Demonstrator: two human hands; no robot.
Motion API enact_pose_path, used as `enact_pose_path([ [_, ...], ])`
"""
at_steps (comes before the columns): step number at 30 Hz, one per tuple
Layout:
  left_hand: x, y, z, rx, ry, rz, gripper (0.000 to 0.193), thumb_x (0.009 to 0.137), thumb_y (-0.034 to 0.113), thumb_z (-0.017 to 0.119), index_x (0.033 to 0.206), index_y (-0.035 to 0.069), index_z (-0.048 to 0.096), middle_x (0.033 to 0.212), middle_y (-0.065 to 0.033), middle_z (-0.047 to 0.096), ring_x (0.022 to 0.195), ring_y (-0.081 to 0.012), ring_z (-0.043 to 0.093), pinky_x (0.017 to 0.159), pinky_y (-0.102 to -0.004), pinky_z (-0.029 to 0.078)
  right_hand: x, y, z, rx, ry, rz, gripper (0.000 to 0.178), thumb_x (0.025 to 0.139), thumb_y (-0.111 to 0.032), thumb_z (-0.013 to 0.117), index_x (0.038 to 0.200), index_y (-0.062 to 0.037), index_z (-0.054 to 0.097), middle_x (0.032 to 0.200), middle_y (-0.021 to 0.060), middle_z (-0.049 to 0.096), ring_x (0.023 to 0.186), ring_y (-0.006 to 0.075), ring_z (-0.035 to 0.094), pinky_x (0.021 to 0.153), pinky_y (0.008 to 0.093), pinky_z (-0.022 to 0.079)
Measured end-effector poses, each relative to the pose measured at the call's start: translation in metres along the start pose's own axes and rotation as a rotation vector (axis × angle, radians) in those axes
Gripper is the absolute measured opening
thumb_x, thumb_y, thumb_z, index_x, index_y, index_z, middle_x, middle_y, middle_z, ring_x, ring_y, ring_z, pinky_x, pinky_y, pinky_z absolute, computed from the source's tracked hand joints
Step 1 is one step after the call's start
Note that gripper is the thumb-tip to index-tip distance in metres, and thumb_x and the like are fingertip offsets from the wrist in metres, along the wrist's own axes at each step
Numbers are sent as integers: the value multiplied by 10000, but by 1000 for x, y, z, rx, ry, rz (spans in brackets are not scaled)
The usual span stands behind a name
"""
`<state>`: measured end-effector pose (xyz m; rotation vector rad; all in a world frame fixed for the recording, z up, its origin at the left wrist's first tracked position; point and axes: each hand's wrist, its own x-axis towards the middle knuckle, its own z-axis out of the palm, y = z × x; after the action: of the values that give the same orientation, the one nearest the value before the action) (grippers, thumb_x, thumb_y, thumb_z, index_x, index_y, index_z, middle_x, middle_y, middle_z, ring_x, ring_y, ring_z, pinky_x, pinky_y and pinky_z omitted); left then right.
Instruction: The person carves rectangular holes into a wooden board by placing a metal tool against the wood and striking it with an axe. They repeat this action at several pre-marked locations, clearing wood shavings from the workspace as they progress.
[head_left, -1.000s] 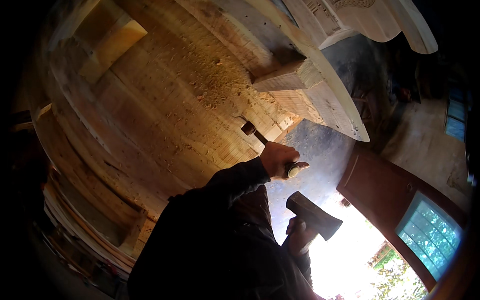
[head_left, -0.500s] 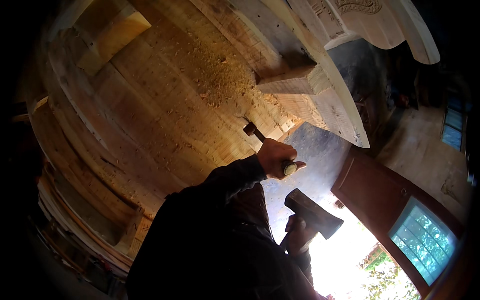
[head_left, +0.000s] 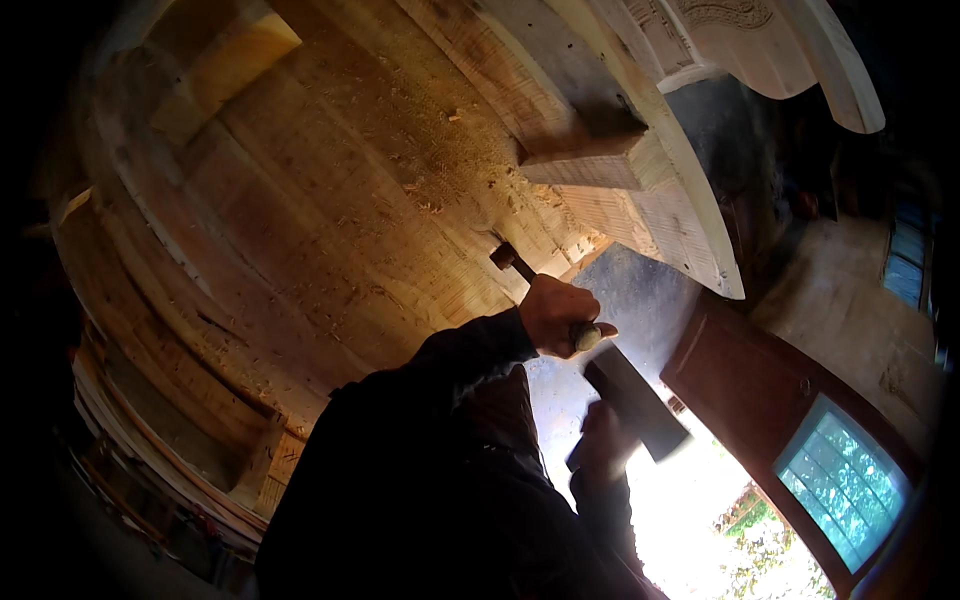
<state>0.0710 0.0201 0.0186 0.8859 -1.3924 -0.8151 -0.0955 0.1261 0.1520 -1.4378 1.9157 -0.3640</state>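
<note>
My left hand (head_left: 558,312) is closed around a chisel (head_left: 512,262). The chisel's dark metal end meets a wide wooden panel (head_left: 330,210) near the panel's edge, and its pale handle butt (head_left: 587,338) sticks out past my thumb. Below it, my right hand (head_left: 604,440) grips an axe (head_left: 640,400), whose dark, heavy head is blurred. The axe head's upper end lies close to the chisel butt in this view; whether they touch I cannot tell. Most of the axe handle is hidden by my hand.
Wood chips (head_left: 430,150) are scattered over the panel. A thick post with a pointed end (head_left: 690,220) rises at its right. Carved wood (head_left: 720,30) stands at the upper right. A reddish door (head_left: 740,360) with a glass pane is beside the bright doorway. Curved wooden rails (head_left: 150,330) run along the left.
My right hand has raised the axe slightly, bringing its head nearer the chisel butt. The left hand stays on the chisel, almost unmoved.
</note>
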Motion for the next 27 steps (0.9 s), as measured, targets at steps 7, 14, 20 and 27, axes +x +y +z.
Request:
enact_pose_path([
  [7,-3,-38,-11,118,78,-41,473,777,192,870,577,109,450,542,-108,448,442,-322,468,419,-420,320,7,-8,3,156,-53,85,145,875,-65,565,909,22,676,649,82,611,557,196,591,526,346,468],
  [14,2,-2,-1,69,35,-73,437,763,188,873,581,103,485,538,-94,464,436,-314,470,416,-407,330,-7,-26,-15,232,92,52,282,858,-140,509,643,1,626,551,78,560,463,151,519,440,292,405],
  [20,6,-6,-4,32,93,-77,454,771,188,875,578,102,473,531,-99,457,422,-299,461,414,-406,326,0,-28,-14,199,41,-92,338,923,-219,535,685,6,620,565,85,562,455,152,513,430,288,406],
  [27,6,-6,-7,13,128,-141,466,788,249,874,585,108,479,525,-99,452,427,-291,448,413,-395,346,-7,-4,-27,29,179,-221,429,973,-342,547,715,-1,587,566,77,525,418,157,488,394,287,414],
])
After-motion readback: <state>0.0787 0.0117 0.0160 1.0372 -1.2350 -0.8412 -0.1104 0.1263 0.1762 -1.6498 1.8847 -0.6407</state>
